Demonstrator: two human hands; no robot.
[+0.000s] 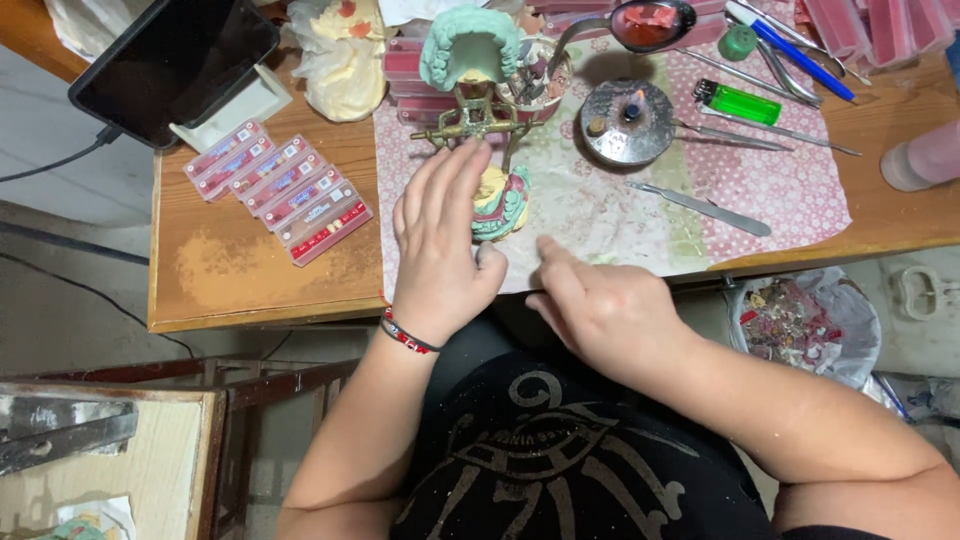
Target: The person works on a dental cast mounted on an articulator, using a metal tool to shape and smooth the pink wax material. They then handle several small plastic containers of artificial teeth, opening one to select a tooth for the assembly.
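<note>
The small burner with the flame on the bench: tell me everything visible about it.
The burner is a low, round, dull grey metal dish, scorched and stained, with a dark wick holder in its middle carrying a small lit flame. A small brownish round piece lies on its left side. It stands upright on the pink and pale patterned cloth, right of the brass articulator holding a green dental cast. A thin metal instrument lies at its right rim. Neither the left hand nor the right hand touches it.

A worn brown wooden surface [230, 270] carries a pink-and-white patterned cloth [790, 190], a fanned row of clear flat boxes with red strips [280, 190], and a dark tablet on a white stand [175, 60].
</note>
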